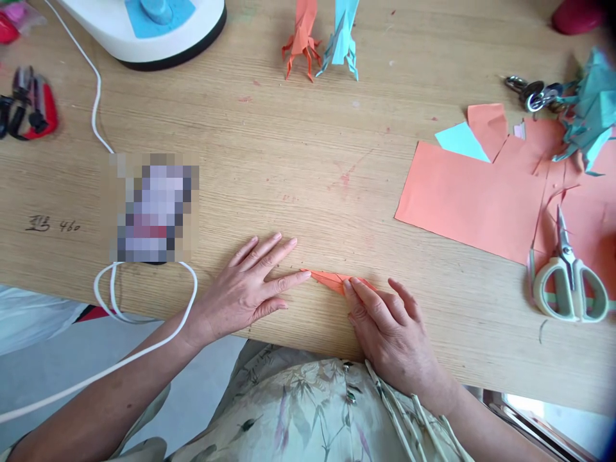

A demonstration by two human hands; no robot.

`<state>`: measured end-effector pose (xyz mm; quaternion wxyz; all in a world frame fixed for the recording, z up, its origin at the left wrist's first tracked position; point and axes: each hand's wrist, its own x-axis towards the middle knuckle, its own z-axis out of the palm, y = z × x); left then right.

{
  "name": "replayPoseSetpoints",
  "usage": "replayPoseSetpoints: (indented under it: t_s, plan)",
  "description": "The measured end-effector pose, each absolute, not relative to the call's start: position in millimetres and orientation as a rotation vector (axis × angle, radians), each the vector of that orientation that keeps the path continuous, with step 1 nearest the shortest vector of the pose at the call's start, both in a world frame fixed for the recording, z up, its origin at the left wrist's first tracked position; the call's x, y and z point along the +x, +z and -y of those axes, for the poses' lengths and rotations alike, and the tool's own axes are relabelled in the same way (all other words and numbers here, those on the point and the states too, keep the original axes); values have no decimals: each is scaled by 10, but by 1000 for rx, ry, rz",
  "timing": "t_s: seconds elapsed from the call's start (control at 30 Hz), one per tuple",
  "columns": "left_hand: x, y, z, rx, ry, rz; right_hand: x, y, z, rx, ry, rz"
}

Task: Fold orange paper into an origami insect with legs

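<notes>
A narrow piece of folded orange paper (332,280) lies on the wooden table near its front edge. My left hand (250,282) rests on the tabletop with fingers spread, its index fingertip at the paper's thin left tip. At the wider right end, my right hand (387,321) has its thumb and index finger closed on the paper, pressing it near the table. Part of that end is hidden under the fingers, while the little finger sticks up.
White-handled scissors (570,282) and orange sheets (471,192) lie at the right, with keys (539,96) and a turquoise paper figure (594,109) beyond. Orange (302,42) and turquoise (341,42) figures stand at the back. A blurred phone (156,208), white cable (99,96) and pliers (31,106) are left.
</notes>
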<state>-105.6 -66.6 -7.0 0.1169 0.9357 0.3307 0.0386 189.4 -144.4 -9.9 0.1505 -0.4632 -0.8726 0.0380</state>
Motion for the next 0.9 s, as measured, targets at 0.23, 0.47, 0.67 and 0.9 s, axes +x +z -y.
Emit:
replayPoseSetpoints:
  t_s: [0.23,0.47,0.67,0.9]
  plan:
    - [-933,66,852,2814,133,-1006,1878,-83,1448,-1342,95,2517]
    - [-518,4,1054,2811,78,-920,1839,-48,1443,-1382,77,2518]
    - [-514,-62,1033,2805,57,-941,1831,-59,1447,-1397,71,2526]
    - [-334,-55,1097,2858,90,-891,1840,-63,1417,-1392,141,2488]
